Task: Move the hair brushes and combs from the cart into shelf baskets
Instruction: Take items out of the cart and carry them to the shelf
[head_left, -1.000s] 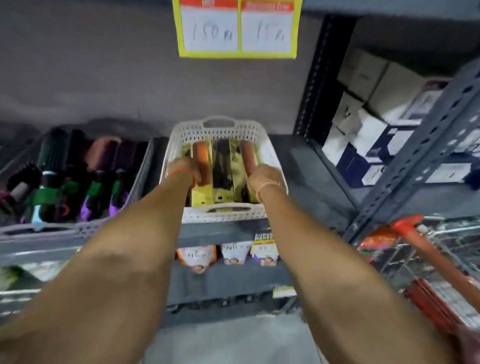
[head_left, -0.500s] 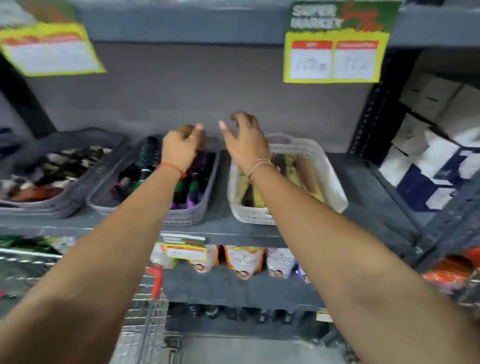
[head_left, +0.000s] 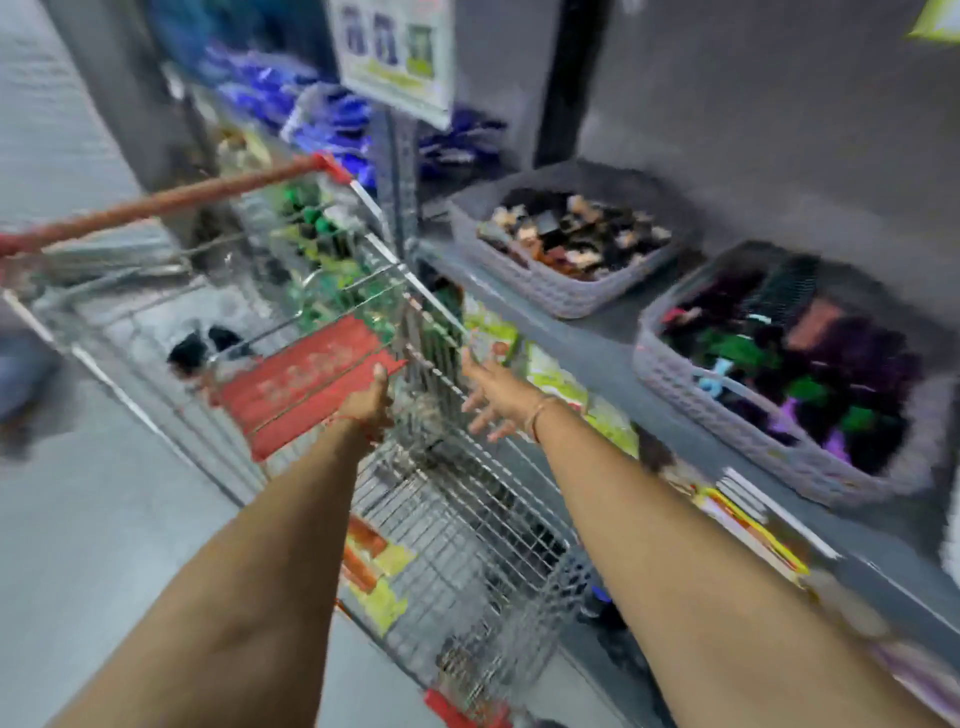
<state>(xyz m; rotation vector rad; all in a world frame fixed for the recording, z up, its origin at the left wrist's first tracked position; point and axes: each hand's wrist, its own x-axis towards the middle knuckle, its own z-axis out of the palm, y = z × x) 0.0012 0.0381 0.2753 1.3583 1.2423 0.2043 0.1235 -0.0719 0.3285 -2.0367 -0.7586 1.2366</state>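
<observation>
The wire shopping cart (head_left: 467, 499) with a red handle stands left of the shelf, holding green and dark packaged brushes (head_left: 322, 244) at its far end and yellow-orange packs (head_left: 374, 571) near the bottom. My left hand (head_left: 371, 402) reaches over the cart's red child-seat flap (head_left: 306, 379), fingers loosely extended, holding nothing. My right hand (head_left: 493, 397) hovers over the cart's right rim, fingers spread, empty. On the shelf to the right sit a grey basket (head_left: 550, 291) of small dark clips and a grey basket (head_left: 737, 415) filled with purple, green and black brushes. The frame is motion-blurred.
Yellow-green packets (head_left: 556, 374) hang below the shelf edge beside the cart. A sign (head_left: 397, 57) hangs from the upright post. Blue packaged goods (head_left: 332, 119) fill the far shelf. A person's blurred leg (head_left: 21, 374) is at the left edge on the grey floor.
My view has swung left and down from the shelf baskets to the cart. Both hands left the baskets and now reach over the cart, empty.
</observation>
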